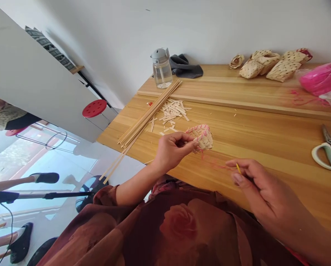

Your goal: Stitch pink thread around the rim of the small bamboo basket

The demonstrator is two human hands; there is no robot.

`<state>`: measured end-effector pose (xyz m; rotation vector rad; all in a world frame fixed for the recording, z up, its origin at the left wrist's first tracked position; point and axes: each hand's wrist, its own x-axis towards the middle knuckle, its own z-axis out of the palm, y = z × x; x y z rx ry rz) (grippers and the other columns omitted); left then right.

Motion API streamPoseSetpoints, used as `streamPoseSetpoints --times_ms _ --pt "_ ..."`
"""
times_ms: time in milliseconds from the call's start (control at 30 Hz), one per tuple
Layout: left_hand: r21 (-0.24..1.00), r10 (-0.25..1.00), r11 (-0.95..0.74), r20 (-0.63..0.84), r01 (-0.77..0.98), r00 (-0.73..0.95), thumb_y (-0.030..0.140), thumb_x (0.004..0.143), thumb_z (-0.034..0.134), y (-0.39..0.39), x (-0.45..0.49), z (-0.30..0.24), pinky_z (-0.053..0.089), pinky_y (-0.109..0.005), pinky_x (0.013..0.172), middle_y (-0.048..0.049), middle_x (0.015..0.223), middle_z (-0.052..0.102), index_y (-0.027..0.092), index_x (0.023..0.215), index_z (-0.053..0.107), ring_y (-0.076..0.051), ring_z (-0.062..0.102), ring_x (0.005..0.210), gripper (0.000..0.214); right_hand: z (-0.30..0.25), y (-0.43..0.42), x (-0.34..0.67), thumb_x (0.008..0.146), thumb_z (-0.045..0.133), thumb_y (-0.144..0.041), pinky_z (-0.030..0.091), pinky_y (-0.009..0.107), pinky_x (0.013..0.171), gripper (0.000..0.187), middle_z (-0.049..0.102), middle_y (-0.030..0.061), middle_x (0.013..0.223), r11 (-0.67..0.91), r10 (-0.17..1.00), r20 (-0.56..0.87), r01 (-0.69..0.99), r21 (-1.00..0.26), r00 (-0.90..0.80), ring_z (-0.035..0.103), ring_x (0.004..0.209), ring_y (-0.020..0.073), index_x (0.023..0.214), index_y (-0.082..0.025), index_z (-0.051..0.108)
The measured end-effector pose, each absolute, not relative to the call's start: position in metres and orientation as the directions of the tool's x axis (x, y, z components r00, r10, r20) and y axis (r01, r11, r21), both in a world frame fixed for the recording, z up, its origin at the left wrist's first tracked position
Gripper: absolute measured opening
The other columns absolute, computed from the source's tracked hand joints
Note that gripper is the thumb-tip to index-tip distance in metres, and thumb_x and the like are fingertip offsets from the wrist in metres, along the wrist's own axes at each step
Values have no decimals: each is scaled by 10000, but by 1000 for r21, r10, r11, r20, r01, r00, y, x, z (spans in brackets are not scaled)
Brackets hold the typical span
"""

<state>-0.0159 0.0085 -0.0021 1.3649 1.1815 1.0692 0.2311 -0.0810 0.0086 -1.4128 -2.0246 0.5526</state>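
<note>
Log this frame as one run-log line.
left hand: holds small woven basket | right hand: pinches yellow pick | nearby: pink thread, wooden strips

Top point(143, 236): dark maroon-brown, slight sheen, large pinkish-red rose print point(179, 223) on the front. Loose left sleeve point(104, 195), rumpled, ended mid-forearm. Left hand point(176, 147) and right hand point(259, 184) bare, forearms point(135, 192) too. Thin red edge point(295, 255) by the right arm, source unclear.
</note>
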Motion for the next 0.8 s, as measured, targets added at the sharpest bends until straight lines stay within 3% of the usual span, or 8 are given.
streamPoseSetpoints --times_ms 100,267,433,567,667,800 --pt "998 987 25 -33 55 156 461 684 935 5 -12 -1 343 -198 507 -9 640 687 127 823 770 -64 494 543 398 17 -74 216 1063 525 -398 512 268 613 204 740 -3 827 236 963 95 615 -752 -253 712 707 155 1011 -247 652" --pt "997 978 6 -21 72 208 464 749 900 -1 -12 -3 383 -203 524 -38 696 730 127 845 784 -69 527 560 369 22 -56 198 1045 529 -479 388 288 534 418 595 -24 581 140 968 -7 562 -816 -251 518 509 118 724 -227 617" --pt "993 973 -6 -22 118 230 476 786 875 -4 -12 -1 434 -215 539 -53 709 742 130 840 778 -87 579 572 364 20 -49 192 1027 521 -518 381 270 509 426 606 -16 590 -22 962 -146 471 -882 -230 511 504 115 734 -220 604" --pt "983 972 -40 -3 177 236 478 801 865 -5 -11 1 447 -222 535 -50 714 746 142 848 784 -103 600 584 349 22 -47 190 1009 538 -459 338 265 483 415 552 -20 533 6 963 -122 472 -882 -239 443 470 107 674 -215 566" --pt "923 957 -243 178 299 229 410 856 833 -9 -10 0 437 -209 545 -27 719 745 160 855 788 -83 583 580 253 25 -46 191 996 559 -446 293 269 473 453 474 -25 511 28 966 -99 475 -879 -240 388 475 104 607 -216 518" --pt "645 812 -582 498 494 306 308 960 733 -14 -10 -5 470 -210 626 -22 776 755 181 866 761 -89 640 668 160 22 -47 193 987 588 -501 263 260 460 442 427 -34 537 -44 952 -163 408 -912 -261 353 490 98 653 -212 586"
